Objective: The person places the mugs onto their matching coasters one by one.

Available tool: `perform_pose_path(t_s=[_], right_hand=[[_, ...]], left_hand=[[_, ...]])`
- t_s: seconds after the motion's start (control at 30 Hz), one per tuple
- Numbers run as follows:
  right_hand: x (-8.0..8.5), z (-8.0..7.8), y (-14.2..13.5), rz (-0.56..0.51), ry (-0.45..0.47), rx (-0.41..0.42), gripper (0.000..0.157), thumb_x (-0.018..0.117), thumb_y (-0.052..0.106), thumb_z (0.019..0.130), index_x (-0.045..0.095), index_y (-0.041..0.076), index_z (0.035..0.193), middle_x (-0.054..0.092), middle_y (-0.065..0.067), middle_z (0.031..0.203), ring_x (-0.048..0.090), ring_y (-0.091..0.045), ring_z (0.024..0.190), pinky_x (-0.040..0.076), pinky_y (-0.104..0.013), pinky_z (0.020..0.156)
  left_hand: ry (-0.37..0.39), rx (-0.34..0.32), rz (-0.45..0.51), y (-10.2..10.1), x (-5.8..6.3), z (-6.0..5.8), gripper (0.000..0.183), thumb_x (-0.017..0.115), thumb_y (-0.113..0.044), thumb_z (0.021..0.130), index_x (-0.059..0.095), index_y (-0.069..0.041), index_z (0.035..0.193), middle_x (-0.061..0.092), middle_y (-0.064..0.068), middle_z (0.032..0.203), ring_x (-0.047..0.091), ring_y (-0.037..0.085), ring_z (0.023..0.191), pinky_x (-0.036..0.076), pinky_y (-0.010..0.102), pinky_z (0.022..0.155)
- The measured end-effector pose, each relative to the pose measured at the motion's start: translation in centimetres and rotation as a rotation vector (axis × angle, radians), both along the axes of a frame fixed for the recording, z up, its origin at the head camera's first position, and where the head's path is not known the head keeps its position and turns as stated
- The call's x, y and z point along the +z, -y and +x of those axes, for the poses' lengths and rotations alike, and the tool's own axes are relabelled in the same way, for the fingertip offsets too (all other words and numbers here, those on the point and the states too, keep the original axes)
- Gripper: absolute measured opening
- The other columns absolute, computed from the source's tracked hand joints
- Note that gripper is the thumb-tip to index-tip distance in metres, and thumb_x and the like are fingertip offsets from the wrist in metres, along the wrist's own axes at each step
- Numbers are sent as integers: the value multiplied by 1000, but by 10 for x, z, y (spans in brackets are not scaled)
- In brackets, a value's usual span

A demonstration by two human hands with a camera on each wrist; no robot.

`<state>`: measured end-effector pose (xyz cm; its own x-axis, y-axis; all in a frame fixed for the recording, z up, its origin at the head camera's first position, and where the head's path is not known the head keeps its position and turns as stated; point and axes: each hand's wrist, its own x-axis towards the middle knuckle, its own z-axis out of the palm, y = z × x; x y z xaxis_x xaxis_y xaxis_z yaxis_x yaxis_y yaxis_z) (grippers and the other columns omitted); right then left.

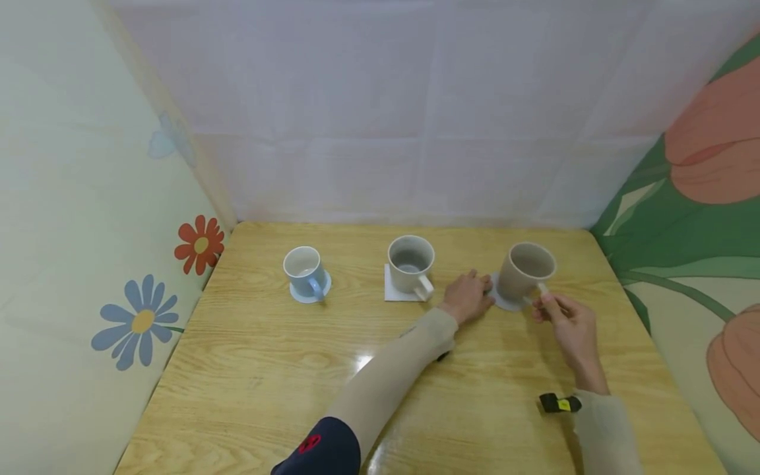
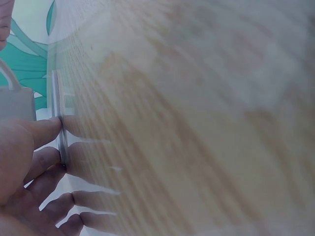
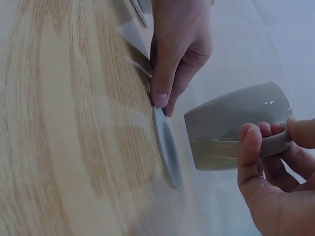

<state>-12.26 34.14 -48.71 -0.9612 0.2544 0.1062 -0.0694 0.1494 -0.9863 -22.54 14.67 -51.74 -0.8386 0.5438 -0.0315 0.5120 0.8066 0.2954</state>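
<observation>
My right hand [image 1: 571,323] grips the handle of a grey-beige mug [image 1: 519,277] at the right of the table. In the right wrist view the mug [image 3: 231,118] hangs just off a round grey coaster [image 3: 170,150], with a gap between its base and the coaster. My left hand [image 1: 468,295] reaches across and pinches the coaster's near edge between thumb and fingers. The left wrist view shows the coaster edge-on [image 2: 58,96], flat at the table surface, with the other fingertips [image 2: 74,223] touching the wood.
A white mug [image 1: 410,270] stands on a square white coaster [image 1: 394,292] in the middle. To its left, a small light-blue cup [image 1: 305,270] sits on a round pale coaster [image 1: 303,297]. White cloth [image 1: 332,119] hangs behind the wooden table [image 1: 267,382]; flowered cloths flank it.
</observation>
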Motion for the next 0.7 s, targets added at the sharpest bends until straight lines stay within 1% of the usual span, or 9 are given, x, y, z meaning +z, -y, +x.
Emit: perform_pose_path(t_s=[0.03,0.13,0.23,0.3,0.43,0.53,0.57,0.7], right_hand=[[0,0,0,0,-5,5,29,64,12,108,72,-16,106,78,2,85,73,-6,71,62,-17,68],[-2,0,0,-8,-24,18,32,64,10,107,68,-22,108,79,1,85,73,-7,71,63,-17,68],[-4,0,0,-5,-29,22,34,64,10,107,67,-24,109,79,1,85,73,-7,71,63,-17,68],[-6,0,0,7,-25,19,35,64,11,108,67,-23,109,79,0,85,73,-7,71,63,-17,69],[-7,1,1,52,-15,8,38,63,14,108,66,-24,110,79,0,85,73,-5,72,62,-17,69],[-8,1,2,77,-8,0,37,63,13,109,66,-24,110,79,0,84,73,-5,71,62,-16,69],[-8,1,2,79,-5,-2,37,63,13,108,66,-24,110,79,0,83,72,-5,71,62,-16,69],[-9,0,3,62,-4,1,36,64,10,108,66,-25,109,79,0,82,72,-5,70,62,-16,69]], left_hand=[[-6,-2,-5,0,1,0,38,65,-47,106,70,-27,138,61,-9,155,66,18,125,63,27,88],[-11,-6,-3,2,1,1,38,65,-47,106,71,-27,137,65,-6,148,67,17,119,62,25,84],[-17,-9,-1,2,1,1,37,66,-47,106,71,-27,136,67,-4,144,67,16,115,61,24,81],[-16,-10,-1,1,-1,1,37,66,-47,106,71,-27,136,66,-5,145,67,16,114,61,23,80],[9,-6,7,0,-2,0,37,65,-46,106,71,-28,138,60,-8,156,65,20,130,63,30,93],[19,-8,7,0,-1,0,36,64,-46,107,71,-28,136,56,-11,159,62,22,137,63,34,98],[17,-9,5,0,-1,0,35,64,-46,107,72,-28,136,56,-12,160,62,22,136,63,33,97],[6,-14,3,1,-1,0,32,64,-46,107,73,-27,131,61,-10,155,67,19,123,64,28,86]])
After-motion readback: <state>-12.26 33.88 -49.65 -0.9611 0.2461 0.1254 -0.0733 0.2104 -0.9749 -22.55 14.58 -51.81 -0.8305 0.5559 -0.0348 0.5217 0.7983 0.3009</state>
